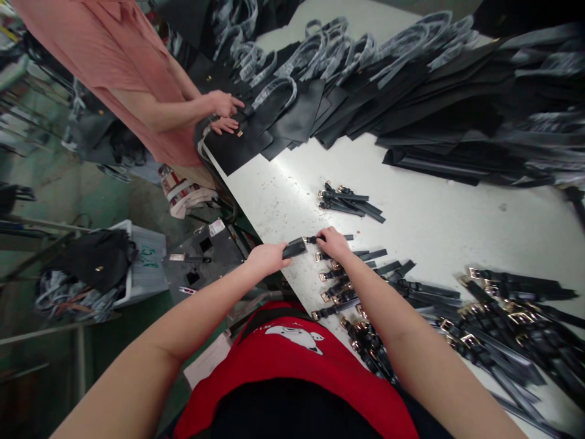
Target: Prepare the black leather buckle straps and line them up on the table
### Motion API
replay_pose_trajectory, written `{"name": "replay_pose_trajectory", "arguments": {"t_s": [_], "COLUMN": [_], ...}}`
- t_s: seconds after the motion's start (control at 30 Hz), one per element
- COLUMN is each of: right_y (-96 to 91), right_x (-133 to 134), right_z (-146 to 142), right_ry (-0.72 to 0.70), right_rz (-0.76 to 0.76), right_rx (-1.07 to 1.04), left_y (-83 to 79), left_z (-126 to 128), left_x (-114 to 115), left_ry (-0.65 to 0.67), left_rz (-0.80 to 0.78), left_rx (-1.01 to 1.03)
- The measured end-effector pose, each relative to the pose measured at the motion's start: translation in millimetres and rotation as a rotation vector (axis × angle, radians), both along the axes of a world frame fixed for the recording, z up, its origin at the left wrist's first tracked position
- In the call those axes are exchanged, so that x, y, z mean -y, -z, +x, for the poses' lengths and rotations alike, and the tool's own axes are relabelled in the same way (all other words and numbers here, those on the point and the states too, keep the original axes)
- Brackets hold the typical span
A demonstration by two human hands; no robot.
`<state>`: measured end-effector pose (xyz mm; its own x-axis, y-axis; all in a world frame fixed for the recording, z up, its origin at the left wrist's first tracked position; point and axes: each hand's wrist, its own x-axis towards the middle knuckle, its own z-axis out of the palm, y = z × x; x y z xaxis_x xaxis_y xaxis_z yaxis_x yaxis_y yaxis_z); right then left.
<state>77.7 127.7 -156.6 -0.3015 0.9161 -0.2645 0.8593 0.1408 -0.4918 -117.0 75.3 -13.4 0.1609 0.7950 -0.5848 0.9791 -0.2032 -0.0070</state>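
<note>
My left hand (pixel 269 258) grips a wide black strip (pixel 295 247) at the table's near-left edge, fingers closed round it. The strip's far end meets the gold buckle of a short black buckle strap (pixel 312 239). My right hand (pixel 333 242) pinches that strap just behind its buckle, its tail showing beyond my fingers. Below my right hand a row of loose buckle straps (pixel 338 274) lies on the table, partly hidden by my right forearm. A small pile of buckle straps (pixel 350 201) sits farther back.
Black leather panels (pixel 439 103) and plastic-wrapped handles (pixel 315 52) cover the back of the white table (pixel 429 213). More buckle straps (pixel 512 317) are heaped at right. A co-worker (pixel 137 79) stands at the left edge, hands on a black panel. A grey crate (pixel 146 268) stands on the floor.
</note>
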Motion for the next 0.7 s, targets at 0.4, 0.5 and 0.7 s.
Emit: {"name": "replay_pose_trajectory", "arguments": {"t_s": [0.4,0.5,0.7], "right_y": [-18.0,-12.2,-8.4], "right_x": [20,25,23], "right_z": [9,15,15], "right_ry": [-0.163,-0.123,-0.073], "right_rz": [0.112,0.052,-0.015], "right_rx": [0.091,0.014,-0.050], "left_y": [-21.9,-19.1,-15.8], "left_z": [-23,-29,-38], "left_x": [42,51,62], "left_ry": [-0.223,-0.229,-0.240], "left_rz": [0.008,0.005,0.029], "left_rx": [0.091,0.119,0.135]}}
